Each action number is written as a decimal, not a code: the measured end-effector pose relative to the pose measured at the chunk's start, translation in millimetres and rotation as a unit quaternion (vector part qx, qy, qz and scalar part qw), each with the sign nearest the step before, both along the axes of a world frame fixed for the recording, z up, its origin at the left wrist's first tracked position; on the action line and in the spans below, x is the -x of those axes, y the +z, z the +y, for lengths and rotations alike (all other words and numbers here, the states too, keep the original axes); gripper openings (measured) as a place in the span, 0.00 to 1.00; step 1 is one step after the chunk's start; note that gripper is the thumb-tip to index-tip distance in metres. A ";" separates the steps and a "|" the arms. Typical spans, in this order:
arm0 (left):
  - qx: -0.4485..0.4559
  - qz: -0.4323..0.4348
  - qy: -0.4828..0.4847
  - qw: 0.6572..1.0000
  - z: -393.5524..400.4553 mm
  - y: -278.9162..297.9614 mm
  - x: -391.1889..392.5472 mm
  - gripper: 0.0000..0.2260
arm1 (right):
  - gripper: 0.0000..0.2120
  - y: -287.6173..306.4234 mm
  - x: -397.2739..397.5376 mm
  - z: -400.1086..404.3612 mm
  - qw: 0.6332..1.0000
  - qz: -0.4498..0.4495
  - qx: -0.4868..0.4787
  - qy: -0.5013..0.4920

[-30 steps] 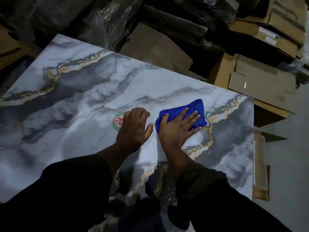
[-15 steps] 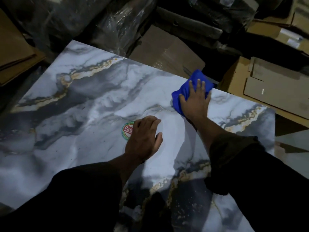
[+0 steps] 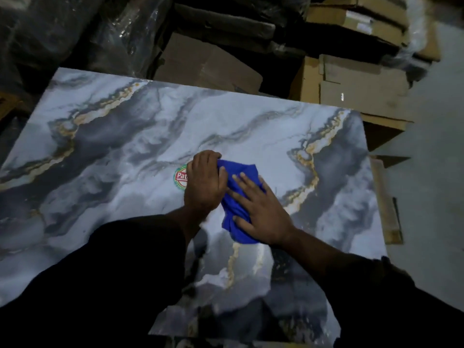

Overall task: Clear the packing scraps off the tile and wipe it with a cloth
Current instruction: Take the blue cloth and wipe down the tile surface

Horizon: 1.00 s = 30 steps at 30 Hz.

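I see the blue cloth mid-tile, my right hand flat and open on it, my left hand curled, pinching its edge beside the sticker. I'd press evenly, overlap strokes toward the corners. Cardboard boxes beyond the far edge; contents unseen.

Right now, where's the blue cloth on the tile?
In the head view the blue cloth lies mid-tile, under the flat right hand, touching the left hand beside the round sticker.
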<state>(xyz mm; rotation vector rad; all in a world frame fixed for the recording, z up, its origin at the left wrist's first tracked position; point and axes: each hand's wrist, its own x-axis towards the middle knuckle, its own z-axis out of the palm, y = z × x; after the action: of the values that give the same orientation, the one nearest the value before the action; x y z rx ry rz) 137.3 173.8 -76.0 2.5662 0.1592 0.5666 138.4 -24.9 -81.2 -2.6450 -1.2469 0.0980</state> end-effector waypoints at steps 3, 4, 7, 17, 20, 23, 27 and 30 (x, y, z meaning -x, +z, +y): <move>0.047 0.042 -0.009 0.998 4.6 5.7 0.5 0.12 | 0.36 -0.8 64.9 -5.8 0.999 -0.001 0.018 -0.051; 0.052 0.050 -0.021 0.997 7.2 6.4 1.9 0.12 | 0.36 -0.9 86.1 -6.2 0.997 -0.003 0.026 -0.072; 0.019 0.080 -0.104 0.991 20.1 -1.1 12.3 0.18 | 0.36 -4.0 150.0 -1.5 0.980 -0.010 0.036 -0.193; -0.104 0.096 -0.193 0.971 36.0 -16.1 27.9 0.33 | 0.40 -2.6 182.8 83.3 0.789 0.053 0.052 -0.609; -0.105 0.073 -0.192 0.973 35.5 -18.3 27.6 0.31 | 0.41 -0.5 146.8 92.4 0.785 0.056 0.033 -0.616; -0.109 0.063 -0.193 0.973 34.9 -21.3 27.0 0.28 | 0.40 1.2 90.2 100.2 0.799 0.042 0.028 -0.599; -0.119 0.055 -0.196 0.972 37.1 -20.8 27.5 0.23 | 0.38 6.4 21.3 99.9 0.859 0.043 0.058 -0.507; -0.121 0.059 -0.200 0.971 36.7 -16.3 27.2 0.22 | 0.37 10.1 22.3 88.4 0.894 0.033 0.090 -0.438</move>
<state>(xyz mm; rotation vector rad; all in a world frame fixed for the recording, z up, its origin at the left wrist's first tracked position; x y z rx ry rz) 110.1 210.5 -92.3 2.7588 -0.4043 0.2951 116.1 63.4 -71.1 -3.0489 0.0641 0.1535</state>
